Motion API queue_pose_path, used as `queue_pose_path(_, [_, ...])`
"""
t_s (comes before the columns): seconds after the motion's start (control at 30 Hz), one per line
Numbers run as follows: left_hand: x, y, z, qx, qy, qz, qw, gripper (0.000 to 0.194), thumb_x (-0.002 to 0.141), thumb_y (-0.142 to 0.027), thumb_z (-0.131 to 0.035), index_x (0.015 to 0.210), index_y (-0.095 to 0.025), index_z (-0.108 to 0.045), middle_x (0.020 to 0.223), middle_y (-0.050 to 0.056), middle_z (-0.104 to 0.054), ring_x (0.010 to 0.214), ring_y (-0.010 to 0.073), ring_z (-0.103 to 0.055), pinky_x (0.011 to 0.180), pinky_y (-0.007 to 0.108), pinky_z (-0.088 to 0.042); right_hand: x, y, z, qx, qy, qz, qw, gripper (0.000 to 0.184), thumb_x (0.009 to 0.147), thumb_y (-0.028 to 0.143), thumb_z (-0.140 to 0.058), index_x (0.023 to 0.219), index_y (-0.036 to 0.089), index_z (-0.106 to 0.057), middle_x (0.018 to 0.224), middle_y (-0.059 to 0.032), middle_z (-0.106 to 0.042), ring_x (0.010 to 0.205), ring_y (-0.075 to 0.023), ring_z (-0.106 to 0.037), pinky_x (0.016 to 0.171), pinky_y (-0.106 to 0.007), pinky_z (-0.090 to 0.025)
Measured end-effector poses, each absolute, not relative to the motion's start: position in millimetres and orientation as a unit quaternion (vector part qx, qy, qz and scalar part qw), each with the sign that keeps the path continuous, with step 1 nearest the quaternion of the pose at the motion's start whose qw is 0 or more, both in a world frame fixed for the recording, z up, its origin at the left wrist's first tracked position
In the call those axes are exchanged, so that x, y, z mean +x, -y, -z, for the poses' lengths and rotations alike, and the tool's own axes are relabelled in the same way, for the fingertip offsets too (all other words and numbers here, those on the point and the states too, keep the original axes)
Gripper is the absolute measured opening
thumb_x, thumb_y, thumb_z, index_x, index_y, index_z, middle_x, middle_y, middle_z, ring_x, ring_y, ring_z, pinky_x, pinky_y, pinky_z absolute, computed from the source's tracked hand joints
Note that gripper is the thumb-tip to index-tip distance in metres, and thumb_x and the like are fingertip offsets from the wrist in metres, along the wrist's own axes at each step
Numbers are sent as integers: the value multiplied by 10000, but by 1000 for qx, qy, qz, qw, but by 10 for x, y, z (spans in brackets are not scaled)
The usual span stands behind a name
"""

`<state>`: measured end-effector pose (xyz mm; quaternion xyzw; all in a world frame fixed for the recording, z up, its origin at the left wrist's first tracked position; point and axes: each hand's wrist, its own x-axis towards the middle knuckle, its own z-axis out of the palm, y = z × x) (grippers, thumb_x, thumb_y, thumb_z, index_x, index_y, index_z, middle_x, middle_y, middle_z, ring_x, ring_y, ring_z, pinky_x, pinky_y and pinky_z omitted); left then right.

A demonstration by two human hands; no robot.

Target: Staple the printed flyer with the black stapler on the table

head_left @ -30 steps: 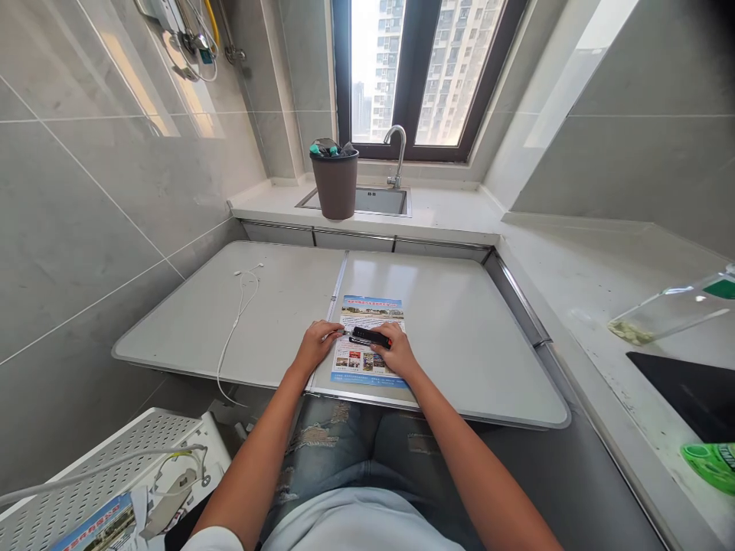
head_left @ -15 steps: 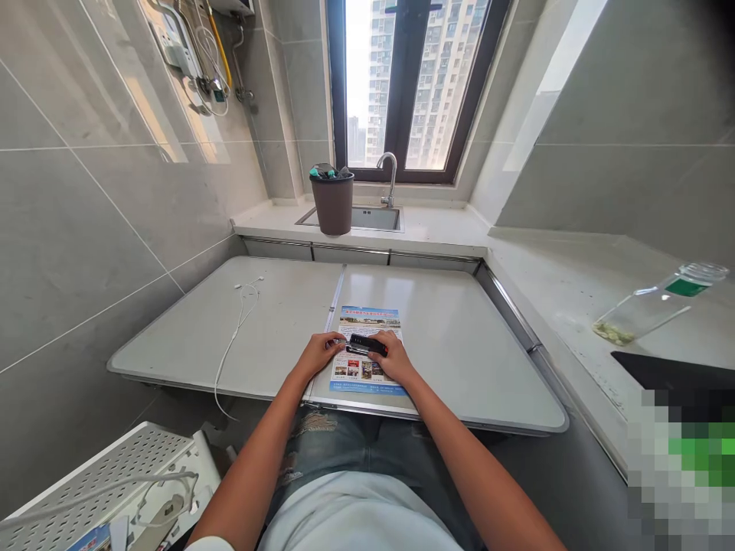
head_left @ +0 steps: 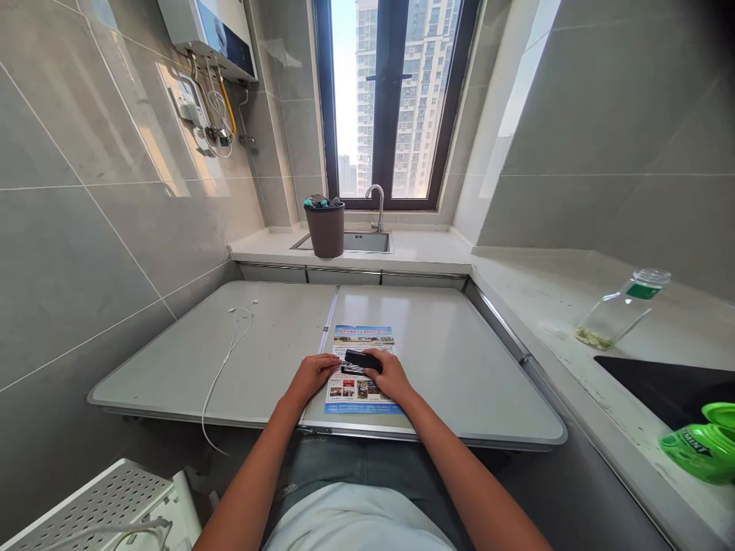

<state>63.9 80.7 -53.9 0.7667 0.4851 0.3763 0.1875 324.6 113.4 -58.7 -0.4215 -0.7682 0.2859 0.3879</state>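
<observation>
A black stapler [head_left: 361, 360] lies in my right hand [head_left: 387, 375], the fingers wrapped round its right end. Its two long parts stand a little apart, with the free end pointing left. My left hand [head_left: 315, 376] is closed in a pinch just left of that end, at the left edge of a printed flyer [head_left: 366, 407]. Whatever is between those fingertips is too small to make out. The flyer, blue along its top and bottom, rests flat under the stapler and both hands on the pale folding table [head_left: 448, 344].
A white cable [head_left: 227, 360] trails over the table's left half. Behind stand a brown bin [head_left: 326, 231], a sink [head_left: 367, 243] and a tap [head_left: 379, 207]. On the right counter are a tilted clear bottle [head_left: 614, 314] and a green container [head_left: 697, 451]. A white perforated rack [head_left: 109, 497] stands lower left.
The camera view has tilted up, bringing the wall heater into sight. My left fingers have shifted slightly away from the stapler's free end; the right hand still holds it over the flyer.
</observation>
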Motion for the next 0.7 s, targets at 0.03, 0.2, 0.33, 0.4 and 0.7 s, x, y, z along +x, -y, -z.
queue_pose_path(0.03, [639,-801,543,766,-486,-376,187,234,940,-330,-629,1070,-256,-809,1140,56,-784,1050,236,-735,999,387,-553,3263,-1135,580,-423,768,-287,386,468,774,149,-738,1219,289,-711,1144,-39,-738,1064,-265,-662,988,-429,-484])
queue_pose_path(0.2, [639,-773,567,757,-513,-366,174,194,914,-337,-663,1014,-259,-808,1071,42,-801,979,235,-749,920,362,-566,3412,-1184,509,-442,775,-284,352,454,766,151,-735,1195,299,-720,1121,-30,-765,1038,-280,-693,937,-419,-507])
queue_pose_path(0.33, [687,-833,482,767,-494,-356,203,102,857,-300,-722,901,-247,-797,959,26,-807,877,215,-739,836,327,-543,3524,-1262,400,-376,808,-298,342,409,756,149,-726,1146,274,-736,1081,-28,-769,998,-268,-691,904,-400,-507])
queue_pose_path(0.4, [747,-914,376,770,-464,-369,237,120,806,-272,-769,918,-229,-775,872,13,-790,806,194,-716,792,307,-525,3529,-1308,355,-336,807,-332,354,398,752,160,-725,1139,251,-740,1065,-28,-770,966,-252,-691,893,-387,-511])
queue_pose_path(0.7, [1004,-1265,265,748,-460,-435,198,241,696,-254,-846,881,-207,-698,902,9,-688,887,198,-625,838,322,-482,3522,-1480,400,-312,772,-362,419,405,764,281,-735,1162,208,-731,1118,-70,-758,1010,-268,-686,924,-414,-514])
